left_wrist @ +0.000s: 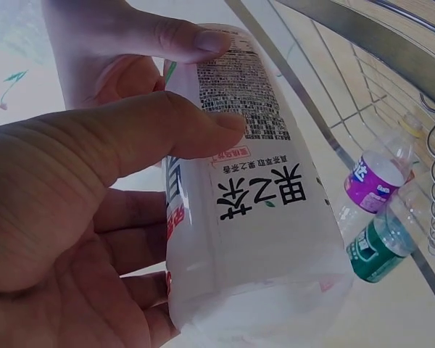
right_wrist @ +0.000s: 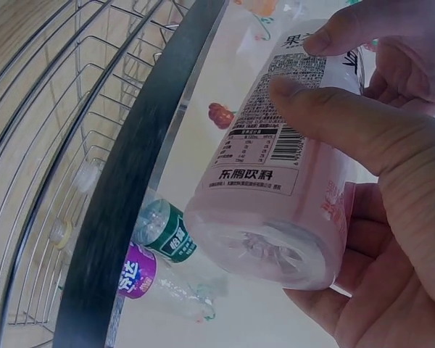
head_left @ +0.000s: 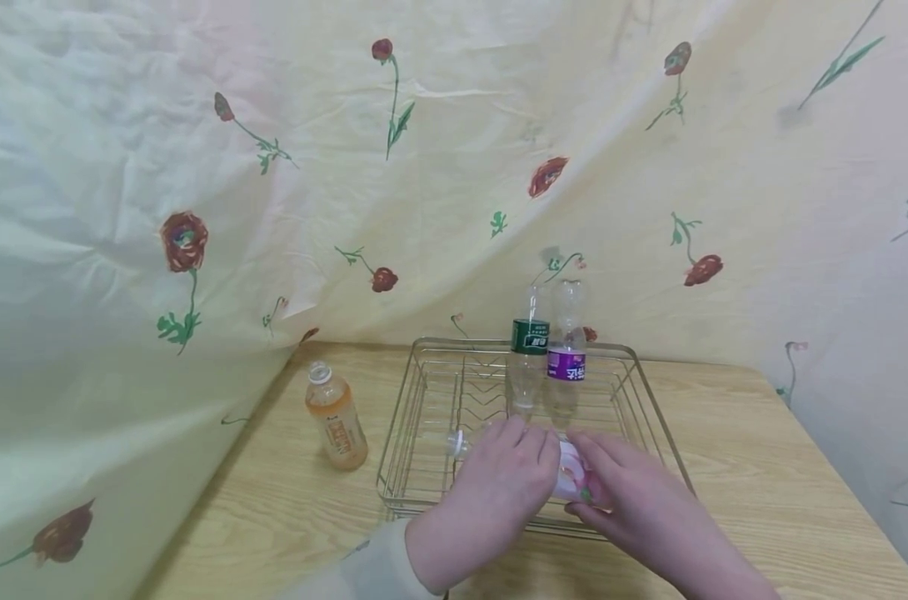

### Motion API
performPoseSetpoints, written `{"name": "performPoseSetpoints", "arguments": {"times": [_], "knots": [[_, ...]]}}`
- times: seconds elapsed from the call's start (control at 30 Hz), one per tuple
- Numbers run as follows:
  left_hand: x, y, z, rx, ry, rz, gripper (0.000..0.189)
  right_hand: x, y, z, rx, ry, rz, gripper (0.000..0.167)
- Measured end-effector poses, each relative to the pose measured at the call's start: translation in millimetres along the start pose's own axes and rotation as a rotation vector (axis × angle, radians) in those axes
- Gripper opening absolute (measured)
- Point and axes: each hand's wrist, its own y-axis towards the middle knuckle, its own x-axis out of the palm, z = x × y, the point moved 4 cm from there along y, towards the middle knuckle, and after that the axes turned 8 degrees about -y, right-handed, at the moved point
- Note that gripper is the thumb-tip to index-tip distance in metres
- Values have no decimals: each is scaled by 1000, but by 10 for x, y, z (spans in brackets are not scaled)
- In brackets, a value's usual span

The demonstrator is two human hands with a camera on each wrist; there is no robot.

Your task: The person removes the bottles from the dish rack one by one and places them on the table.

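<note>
In both hands I hold an empty-looking plastic drink bottle [head_left: 566, 473] with a white and pink label, low over the near part of a wire rack [head_left: 397, 433]. It lies on its side, its neck pointing left in the head view. My left hand [head_left: 502, 471] grips the half nearer the neck, thumb across the label [left_wrist: 264, 239]. Around the base end curls my right hand [head_left: 634, 483], its thumb beside the barcode panel [right_wrist: 257, 156]. Behind the hands, a green-labelled bottle [head_left: 531, 337] and a purple-labelled bottle [head_left: 566, 364] stand upside down in the rack.
An upright bottle with an orange label [head_left: 337, 425] and white cap stands on the wooden table [head_left: 262, 492], left of the rack. A flower-printed cloth [head_left: 454, 192] hangs behind the table and along its left side.
</note>
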Motion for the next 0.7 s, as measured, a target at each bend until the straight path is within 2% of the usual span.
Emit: {"name": "performPoseSetpoints", "arguments": {"times": [0.2,0.33,0.43,0.6,0.7], "knots": [[3,-10,4,-4,-11,-43,43,37,-1,-27,-16,-11,29,77],[-16,-12,-11,-14,-39,-24,47,52,1,-24,-21,-16,38,75],[-43,-5,-44,-35,-101,-1,59,59,-9,-16,-11,-10,39,74],[-78,-8,-122,-82,-219,-52,91,60,-27,1,7,5,47,72],[-108,-21,-162,-96,-272,-72,96,67,-36,18,19,7,37,70]]}}
